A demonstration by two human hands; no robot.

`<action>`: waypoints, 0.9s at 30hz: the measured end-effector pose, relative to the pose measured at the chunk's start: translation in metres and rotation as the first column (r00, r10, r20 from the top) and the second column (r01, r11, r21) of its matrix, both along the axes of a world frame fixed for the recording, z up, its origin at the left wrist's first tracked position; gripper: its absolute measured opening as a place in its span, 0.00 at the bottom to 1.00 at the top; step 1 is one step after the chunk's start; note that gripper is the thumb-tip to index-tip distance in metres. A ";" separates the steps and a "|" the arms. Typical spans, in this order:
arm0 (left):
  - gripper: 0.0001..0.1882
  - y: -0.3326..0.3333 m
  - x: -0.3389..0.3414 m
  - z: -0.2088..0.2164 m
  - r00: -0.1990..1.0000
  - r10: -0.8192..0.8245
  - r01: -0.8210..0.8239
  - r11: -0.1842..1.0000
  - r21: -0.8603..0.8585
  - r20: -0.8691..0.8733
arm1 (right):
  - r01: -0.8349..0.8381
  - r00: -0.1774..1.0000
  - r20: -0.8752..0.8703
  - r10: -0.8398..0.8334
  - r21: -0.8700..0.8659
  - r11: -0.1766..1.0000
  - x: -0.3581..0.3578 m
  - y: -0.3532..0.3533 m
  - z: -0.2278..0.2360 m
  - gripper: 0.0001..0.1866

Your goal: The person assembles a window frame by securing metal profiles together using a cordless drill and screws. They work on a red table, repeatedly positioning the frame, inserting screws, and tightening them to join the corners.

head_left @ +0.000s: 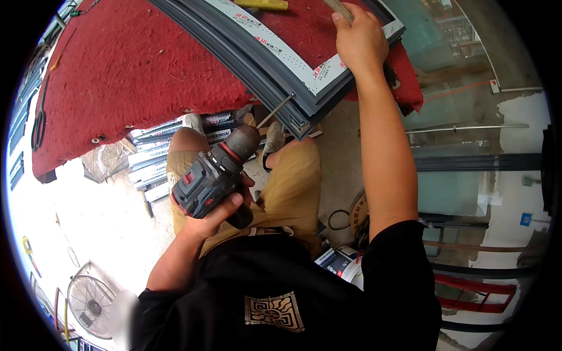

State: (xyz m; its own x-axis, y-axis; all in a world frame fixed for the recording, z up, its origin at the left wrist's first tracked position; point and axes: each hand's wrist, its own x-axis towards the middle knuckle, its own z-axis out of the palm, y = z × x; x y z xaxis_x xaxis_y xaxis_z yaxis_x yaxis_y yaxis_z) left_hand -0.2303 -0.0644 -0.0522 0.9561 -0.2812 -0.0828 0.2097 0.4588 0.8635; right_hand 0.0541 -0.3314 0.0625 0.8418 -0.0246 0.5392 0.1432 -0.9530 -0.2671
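Note:
My left hand (218, 212) grips a dark grey and red cordless drill (215, 173). Its long bit (275, 110) points up and right to the edge of a grey aluminium window frame (266, 70) near its corner. The frame lies on a red carpeted workbench (126, 70), with a white protective strip along one face. My right hand (358, 40) reaches across to the frame's far side and closes on a tan wooden handle (339, 9) there. My legs in tan shorts show below the drill.
Stacked wrapped aluminium profiles (153, 153) lie on the floor under the bench. A floor fan (89, 304) stands at lower left. Glass panes and dark frames (468, 161) lean at the right. A black cable coil (338, 220) and small boxes lie by my feet.

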 end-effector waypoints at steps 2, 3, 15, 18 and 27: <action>0.20 0.001 0.002 0.005 0.995 0.063 -0.069 0.994 0.080 0.076 | 0.008 1.000 -0.010 -0.008 -0.011 1.000 0.000 -0.002 0.000 0.18; 0.19 0.003 0.003 0.010 0.981 0.119 -0.143 0.977 0.157 0.154 | -0.001 1.000 -0.003 0.001 -0.008 1.000 0.000 -0.002 0.000 0.18; 0.19 0.018 0.016 0.015 0.994 0.055 -0.063 0.994 0.085 0.096 | -0.006 1.000 0.007 0.006 -0.007 1.000 0.000 -0.001 0.001 0.18; 0.17 0.021 0.015 0.001 0.987 0.043 -0.063 0.990 0.129 0.155 | 0.007 1.000 -0.027 -0.007 -0.005 1.000 -0.001 0.000 0.003 0.18; 0.09 0.013 0.014 0.011 0.997 0.027 -0.039 0.985 0.165 0.070 | 0.023 1.000 -0.018 -0.024 -0.022 0.999 -0.001 0.000 0.002 0.19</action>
